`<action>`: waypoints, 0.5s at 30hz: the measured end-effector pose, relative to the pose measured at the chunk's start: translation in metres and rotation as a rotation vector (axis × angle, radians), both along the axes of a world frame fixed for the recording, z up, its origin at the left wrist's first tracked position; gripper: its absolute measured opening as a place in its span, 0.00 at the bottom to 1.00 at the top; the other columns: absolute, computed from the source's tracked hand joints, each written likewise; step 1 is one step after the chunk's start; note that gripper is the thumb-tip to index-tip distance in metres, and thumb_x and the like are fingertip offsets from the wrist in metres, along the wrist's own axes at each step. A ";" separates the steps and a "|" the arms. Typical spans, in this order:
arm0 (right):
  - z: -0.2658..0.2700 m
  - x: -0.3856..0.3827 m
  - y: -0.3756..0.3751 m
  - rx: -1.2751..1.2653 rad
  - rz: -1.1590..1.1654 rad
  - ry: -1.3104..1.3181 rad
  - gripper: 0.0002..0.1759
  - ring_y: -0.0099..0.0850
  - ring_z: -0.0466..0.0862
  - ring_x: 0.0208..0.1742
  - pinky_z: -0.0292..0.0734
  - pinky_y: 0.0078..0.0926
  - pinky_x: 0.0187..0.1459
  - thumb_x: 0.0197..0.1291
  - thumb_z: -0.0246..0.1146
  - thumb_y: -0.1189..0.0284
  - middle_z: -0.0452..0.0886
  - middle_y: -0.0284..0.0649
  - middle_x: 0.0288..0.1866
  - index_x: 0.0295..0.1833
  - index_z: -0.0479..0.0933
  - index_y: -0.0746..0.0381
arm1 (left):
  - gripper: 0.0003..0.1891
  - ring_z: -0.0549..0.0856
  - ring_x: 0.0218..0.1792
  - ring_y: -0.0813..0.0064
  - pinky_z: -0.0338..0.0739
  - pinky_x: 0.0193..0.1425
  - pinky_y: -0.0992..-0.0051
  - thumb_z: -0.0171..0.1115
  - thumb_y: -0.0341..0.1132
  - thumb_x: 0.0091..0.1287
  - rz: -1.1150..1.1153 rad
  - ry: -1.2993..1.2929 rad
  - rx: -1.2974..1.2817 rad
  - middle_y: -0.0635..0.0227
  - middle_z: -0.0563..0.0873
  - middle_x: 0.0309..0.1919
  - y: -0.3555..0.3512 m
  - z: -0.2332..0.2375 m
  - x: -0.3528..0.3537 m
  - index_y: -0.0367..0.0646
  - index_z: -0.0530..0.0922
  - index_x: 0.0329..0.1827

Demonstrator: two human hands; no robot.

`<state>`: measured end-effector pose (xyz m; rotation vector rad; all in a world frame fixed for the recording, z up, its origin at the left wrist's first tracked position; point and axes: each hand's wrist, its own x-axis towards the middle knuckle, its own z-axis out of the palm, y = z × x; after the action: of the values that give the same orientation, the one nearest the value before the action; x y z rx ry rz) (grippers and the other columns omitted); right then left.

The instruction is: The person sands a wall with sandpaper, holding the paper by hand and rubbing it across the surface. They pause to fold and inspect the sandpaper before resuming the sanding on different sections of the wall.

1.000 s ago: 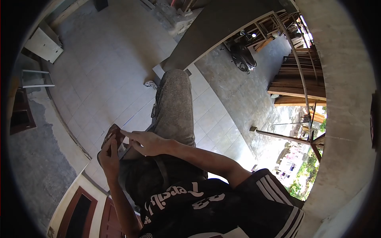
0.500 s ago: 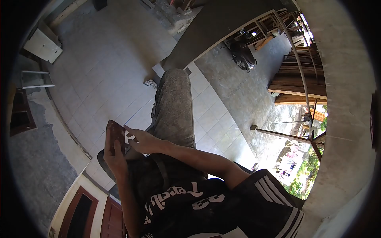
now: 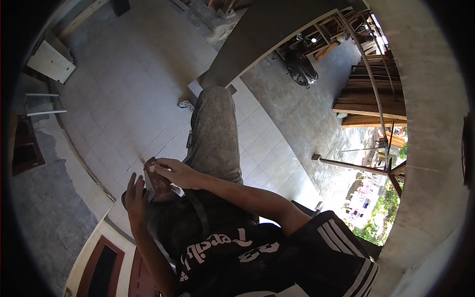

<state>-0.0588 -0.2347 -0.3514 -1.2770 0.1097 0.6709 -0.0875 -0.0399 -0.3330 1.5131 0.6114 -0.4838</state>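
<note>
A reddish-brown flat object, which looks like a wallet or case, stands tilted above my lap. My right hand grips its upper end, with the thumb across a pale patch. Just to the left, my left hand is raised with its fingers apart and holds nothing. A small white thing shows beside the lower right of the brown object; what it is cannot be made out.
My bent knee in grey trousers is ahead, over the tiled floor. A crumpled cloth lies near a dark ledge. A motorbike and stacked wood are at the right, a white box at upper left.
The brown object has passed from my left hand to my right and now sits slightly lower and to the right. My left hand has let go and moved a little left and down.
</note>
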 end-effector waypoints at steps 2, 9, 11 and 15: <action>0.000 0.001 -0.001 0.001 0.080 -0.077 0.23 0.25 0.79 0.53 0.78 0.23 0.50 0.75 0.53 0.61 0.79 0.42 0.50 0.63 0.71 0.68 | 0.31 0.80 0.56 0.68 0.79 0.55 0.70 0.55 0.41 0.76 0.005 0.029 -0.236 0.51 0.77 0.61 -0.001 0.015 0.004 0.36 0.59 0.76; 0.004 0.000 -0.001 -0.274 0.032 -0.289 0.20 0.30 0.83 0.44 0.81 0.27 0.43 0.69 0.60 0.66 0.79 0.42 0.46 0.60 0.75 0.66 | 0.18 0.83 0.44 0.76 0.79 0.51 0.76 0.56 0.33 0.75 -0.014 -0.041 -0.139 0.60 0.84 0.47 0.006 -0.010 -0.003 0.31 0.76 0.62; -0.002 -0.009 0.006 -0.433 -0.074 -0.564 0.19 0.33 0.84 0.40 0.82 0.29 0.40 0.66 0.62 0.68 0.79 0.43 0.45 0.59 0.77 0.65 | 0.15 0.84 0.39 0.78 0.79 0.47 0.77 0.56 0.30 0.74 -0.115 -0.106 0.178 0.61 0.86 0.41 0.002 -0.014 -0.006 0.30 0.79 0.57; 0.003 -0.022 0.015 -0.594 -0.007 -0.756 0.18 0.36 0.83 0.37 0.82 0.32 0.38 0.64 0.63 0.71 0.76 0.42 0.41 0.59 0.78 0.60 | 0.15 0.83 0.36 0.80 0.79 0.43 0.79 0.53 0.29 0.75 -0.107 -0.206 0.227 0.63 0.86 0.39 -0.023 0.010 -0.007 0.28 0.78 0.58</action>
<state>-0.0812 -0.2195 -0.3482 -2.0249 -0.3322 0.1027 -0.0950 -0.0631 -0.3230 1.7924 0.4368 -0.3420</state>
